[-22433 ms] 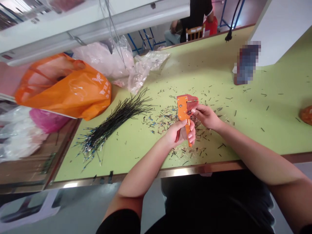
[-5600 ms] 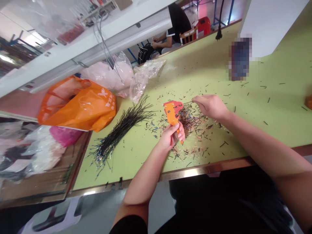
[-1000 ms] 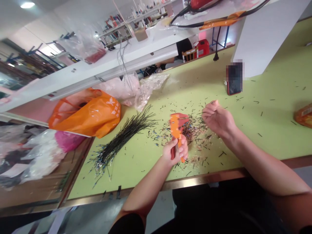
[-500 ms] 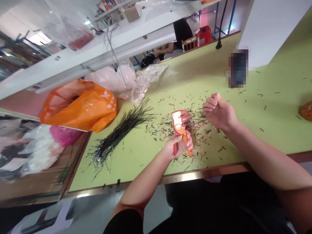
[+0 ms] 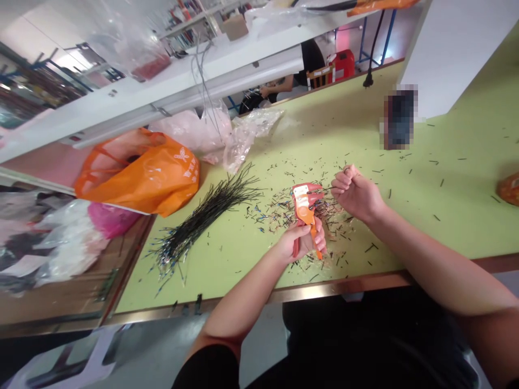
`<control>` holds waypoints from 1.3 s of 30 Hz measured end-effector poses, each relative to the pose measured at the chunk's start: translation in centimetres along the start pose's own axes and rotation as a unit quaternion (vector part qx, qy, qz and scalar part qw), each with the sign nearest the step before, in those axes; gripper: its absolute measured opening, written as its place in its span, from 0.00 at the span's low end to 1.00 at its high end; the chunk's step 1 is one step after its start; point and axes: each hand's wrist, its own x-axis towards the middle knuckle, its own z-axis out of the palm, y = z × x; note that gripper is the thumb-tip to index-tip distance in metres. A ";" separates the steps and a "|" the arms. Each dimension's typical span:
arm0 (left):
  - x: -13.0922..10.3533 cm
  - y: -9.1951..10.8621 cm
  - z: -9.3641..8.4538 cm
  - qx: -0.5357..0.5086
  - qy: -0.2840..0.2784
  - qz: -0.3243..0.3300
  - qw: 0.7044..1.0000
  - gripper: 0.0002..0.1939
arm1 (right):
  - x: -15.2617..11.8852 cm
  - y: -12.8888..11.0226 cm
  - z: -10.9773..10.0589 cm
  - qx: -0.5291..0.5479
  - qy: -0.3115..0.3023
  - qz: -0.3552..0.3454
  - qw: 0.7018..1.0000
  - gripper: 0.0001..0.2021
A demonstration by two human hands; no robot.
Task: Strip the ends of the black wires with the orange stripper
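My left hand [image 5: 302, 241] is wrapped round the handles of a red and orange wire stripper [image 5: 305, 202], whose jaws point right. My right hand [image 5: 357, 192] is closed on a thin black wire [image 5: 328, 188], and the wire's end reaches the tool's jaws. Whether the jaws grip it is too small to tell. Under and around the tool lie many scattered wire scraps [image 5: 279, 206]. To the left a long bundle of black wires [image 5: 203, 216] lies slantwise on the green table [image 5: 235, 259], with blue and silvery tips at its lower end.
An orange bag [image 5: 162, 175] and clear plastic bags [image 5: 247, 135] lie at the back left, below a white shelf [image 5: 170, 81]. A blurred dark object [image 5: 399, 118] leans by a white post [image 5: 450, 59]. Another person's arm [image 5: 284, 86] shows beyond the table.
My right hand has come closer to the wire stripper, so less wire shows between them. The view has shifted slightly.
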 end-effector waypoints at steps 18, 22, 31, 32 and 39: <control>-0.1 0.3 0.1 0.017 0.027 0.018 0.999 0.24 | -0.3 0.3 0.1 0.004 0.005 0.011 1.000 0.20; -0.1 0.4 0.0 0.027 0.028 0.025 0.999 0.24 | -0.4 0.3 0.3 0.003 -0.006 0.006 1.000 0.19; 0.2 -0.1 -0.3 0.010 0.038 0.046 0.998 0.28 | -0.1 1.2 -0.7 0.054 -0.027 0.017 0.998 0.16; 0.2 0.0 -0.3 0.004 0.035 0.048 0.998 0.28 | 0.0 1.2 -0.8 0.057 -0.029 0.013 0.998 0.16; -0.3 0.6 0.5 -0.028 0.017 0.072 0.997 0.25 | -0.7 0.3 1.3 0.066 0.014 -0.016 0.998 0.18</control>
